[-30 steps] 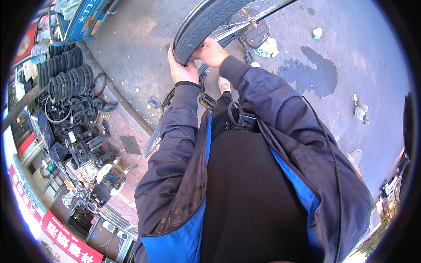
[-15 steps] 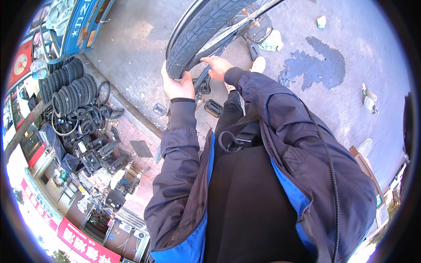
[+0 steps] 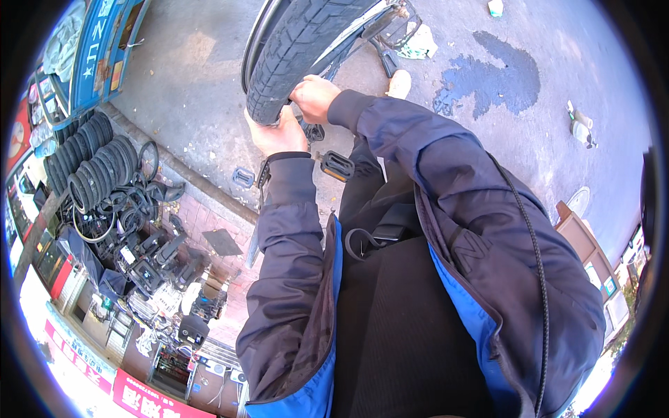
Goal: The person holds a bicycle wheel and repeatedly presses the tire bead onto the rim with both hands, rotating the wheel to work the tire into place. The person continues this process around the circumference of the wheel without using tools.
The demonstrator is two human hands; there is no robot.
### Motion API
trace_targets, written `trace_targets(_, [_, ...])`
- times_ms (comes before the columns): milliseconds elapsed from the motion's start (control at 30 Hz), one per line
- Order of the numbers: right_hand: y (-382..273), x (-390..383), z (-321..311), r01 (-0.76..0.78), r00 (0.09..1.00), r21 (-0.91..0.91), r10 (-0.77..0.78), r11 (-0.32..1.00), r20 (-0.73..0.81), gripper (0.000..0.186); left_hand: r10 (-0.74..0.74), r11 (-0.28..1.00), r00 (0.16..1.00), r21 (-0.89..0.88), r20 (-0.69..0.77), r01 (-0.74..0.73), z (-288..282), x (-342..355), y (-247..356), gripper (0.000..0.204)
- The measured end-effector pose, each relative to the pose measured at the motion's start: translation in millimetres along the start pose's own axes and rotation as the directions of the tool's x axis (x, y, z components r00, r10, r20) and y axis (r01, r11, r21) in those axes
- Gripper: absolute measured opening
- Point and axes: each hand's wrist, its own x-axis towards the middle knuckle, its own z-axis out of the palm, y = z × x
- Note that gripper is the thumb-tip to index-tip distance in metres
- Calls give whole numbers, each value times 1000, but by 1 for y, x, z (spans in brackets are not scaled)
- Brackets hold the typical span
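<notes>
A bicycle tyre [image 3: 300,52] with dark, blocky tread rises at the top middle, fitted on its wheel. My left hand [image 3: 277,134] is wrapped round the bottom of this tyre, thumb on the near side. Close beside it, my right hand [image 3: 316,99] has its fingers curled in against the tyre's right edge; its fingertips are partly hidden. Below the wheel, a black pedal with an orange reflector [image 3: 337,166] shows near my leg. A second pedal [image 3: 243,177] is to the left of my left wrist.
Piled tyres [image 3: 104,171] and dark bicycle parts [image 3: 150,258] lie at the left, beyond a kerb. A blue vehicle bed [image 3: 101,52] stands at the upper left. On the ground at right are a wet patch [image 3: 491,76] and a bottle [image 3: 580,129].
My right hand has come closer to my left, its outstretched finger now curled in at the tyre. The wheel appears nearer and further left, as the whole view has shifted.
</notes>
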Motion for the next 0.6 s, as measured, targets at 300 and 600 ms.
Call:
trace_targets(300, [-8,-28,-12,23,998,74,-19,997,-54,44,42,998,999,-45,-8,-42,-6,6,-3,42])
trace_targets(600, [85,-54,-13,-264,965,54,263,963,25,51,74,996,997,-48,-7,-74,-5,2,-1,28])
